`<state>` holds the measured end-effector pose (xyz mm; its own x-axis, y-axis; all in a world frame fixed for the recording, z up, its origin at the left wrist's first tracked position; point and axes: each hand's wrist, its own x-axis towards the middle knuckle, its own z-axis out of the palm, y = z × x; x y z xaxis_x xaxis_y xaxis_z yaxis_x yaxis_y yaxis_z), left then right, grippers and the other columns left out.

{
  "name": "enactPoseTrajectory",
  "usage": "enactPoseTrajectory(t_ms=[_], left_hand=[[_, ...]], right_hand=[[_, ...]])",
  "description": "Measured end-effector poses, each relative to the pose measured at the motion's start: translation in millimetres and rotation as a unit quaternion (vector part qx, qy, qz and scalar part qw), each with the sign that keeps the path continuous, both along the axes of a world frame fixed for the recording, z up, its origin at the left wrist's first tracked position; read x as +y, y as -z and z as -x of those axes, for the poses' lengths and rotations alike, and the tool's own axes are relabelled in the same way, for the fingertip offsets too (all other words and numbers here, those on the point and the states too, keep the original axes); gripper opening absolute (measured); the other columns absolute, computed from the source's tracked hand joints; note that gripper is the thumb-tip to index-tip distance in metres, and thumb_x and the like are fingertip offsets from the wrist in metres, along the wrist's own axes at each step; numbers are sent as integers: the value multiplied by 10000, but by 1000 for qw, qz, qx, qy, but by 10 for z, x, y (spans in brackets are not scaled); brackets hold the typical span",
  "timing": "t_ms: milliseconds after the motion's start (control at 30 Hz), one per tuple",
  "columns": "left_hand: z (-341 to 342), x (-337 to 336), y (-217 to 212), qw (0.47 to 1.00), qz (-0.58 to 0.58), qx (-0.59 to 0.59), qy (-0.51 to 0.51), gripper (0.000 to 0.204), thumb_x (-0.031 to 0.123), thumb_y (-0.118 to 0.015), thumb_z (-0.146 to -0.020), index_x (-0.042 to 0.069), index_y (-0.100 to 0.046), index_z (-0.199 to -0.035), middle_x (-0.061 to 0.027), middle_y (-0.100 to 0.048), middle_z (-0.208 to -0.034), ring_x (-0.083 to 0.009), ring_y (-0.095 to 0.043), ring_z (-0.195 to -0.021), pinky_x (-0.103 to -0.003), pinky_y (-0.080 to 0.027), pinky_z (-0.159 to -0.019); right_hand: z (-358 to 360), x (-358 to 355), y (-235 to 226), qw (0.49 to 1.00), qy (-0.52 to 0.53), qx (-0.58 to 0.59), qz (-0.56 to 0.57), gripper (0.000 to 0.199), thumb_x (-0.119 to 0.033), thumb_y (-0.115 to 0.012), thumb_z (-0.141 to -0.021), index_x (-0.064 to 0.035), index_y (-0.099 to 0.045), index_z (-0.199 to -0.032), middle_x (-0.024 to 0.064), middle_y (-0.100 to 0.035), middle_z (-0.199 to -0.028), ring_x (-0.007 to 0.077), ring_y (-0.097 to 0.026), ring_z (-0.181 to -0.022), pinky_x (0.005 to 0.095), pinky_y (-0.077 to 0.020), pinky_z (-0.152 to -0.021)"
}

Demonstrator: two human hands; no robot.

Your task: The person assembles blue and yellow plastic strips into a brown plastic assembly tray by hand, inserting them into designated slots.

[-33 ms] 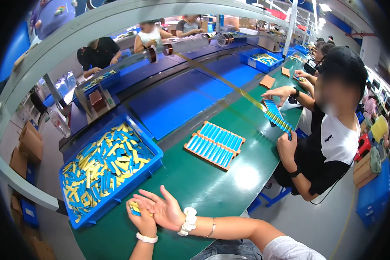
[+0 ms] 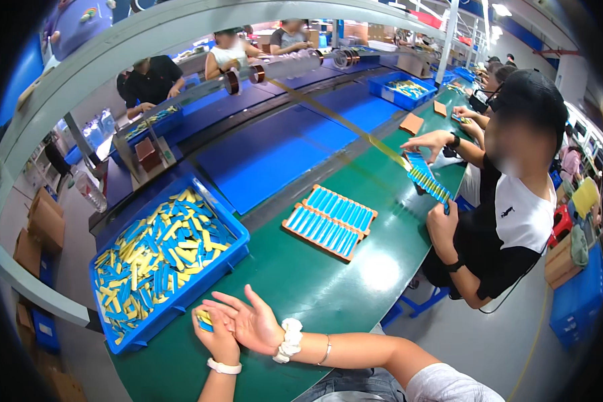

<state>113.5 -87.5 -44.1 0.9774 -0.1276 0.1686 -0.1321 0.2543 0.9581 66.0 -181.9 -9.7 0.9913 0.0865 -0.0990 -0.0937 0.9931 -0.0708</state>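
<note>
My left hand (image 2: 216,340) has its fingers curled round a few small blue and yellow strips (image 2: 204,319), whose kind I cannot make out. Against its fingers rests my right hand (image 2: 256,328), palm up with the fingers apart and nothing visible lying on it. A blue bin (image 2: 174,315) heaped with loose blue and yellow strips (image 2: 161,258) stands just beyond my hands to the left. Farther off on the green tabletop (image 2: 275,275) lies an orange tray (image 2: 346,257) filled with two rows of blue strips.
At the right a co-worker (image 2: 516,221) holds a similar tray of strips (image 2: 427,181) over the table. Blue panels (image 2: 275,154) run behind the green top. Another blue bin (image 2: 409,102) stands farther along, and a grey rail (image 2: 47,295) curves round the left side.
</note>
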Motion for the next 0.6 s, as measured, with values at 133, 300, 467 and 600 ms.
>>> enactPoseTrajectory(t_ms=[133, 300, 467, 600], left_hand=[[-23, 5, -128, 982, 111, 118, 97, 192, 187, -500, -965, 79, -429, -822, 19, -402, -572, -39, -363, -438, -188, -278, -387], [-7, 35, -147, 978, 105, 118, 134, 295, 274, -489, -975, 84, -410, -764, 26, -363, -516, -40, -323, -394, -198, -219, -353], [92, 8, -158, 988, 16, 60, 143, 393, 379, -500, -960, 86, -403, -716, 25, -358, -511, -40, -337, -410, -204, -212, -376], [58, 16, -128, 980, 30, 19, 194, 323, 313, -529, -955, 92, -412, -750, 33, -363, -542, -40, -329, -408, -198, -211, -368]], right_hand=[[-48, -62, 172, 999, -10, -28, 40, 749, -577, -346, -937, 2, -277, -1408, 161, -399, -1416, 221, -496, -1172, 331, -397, -971], [0, -53, 71, 999, -6, 3, 53, 729, -563, -356, -936, 3, -299, -1393, 161, -444, -1381, 222, -529, -1142, 341, -416, -964], [19, -68, 68, 996, -11, 43, 81, 659, -514, -376, -944, -1, -353, -1356, 153, -479, -1353, 215, -521, -1166, 346, -423, -960], [1, -78, 74, 996, -2, 50, 75, 643, -495, -395, -941, -2, -358, -1352, 149, -498, -1333, 211, -518, -1170, 343, -414, -975]])
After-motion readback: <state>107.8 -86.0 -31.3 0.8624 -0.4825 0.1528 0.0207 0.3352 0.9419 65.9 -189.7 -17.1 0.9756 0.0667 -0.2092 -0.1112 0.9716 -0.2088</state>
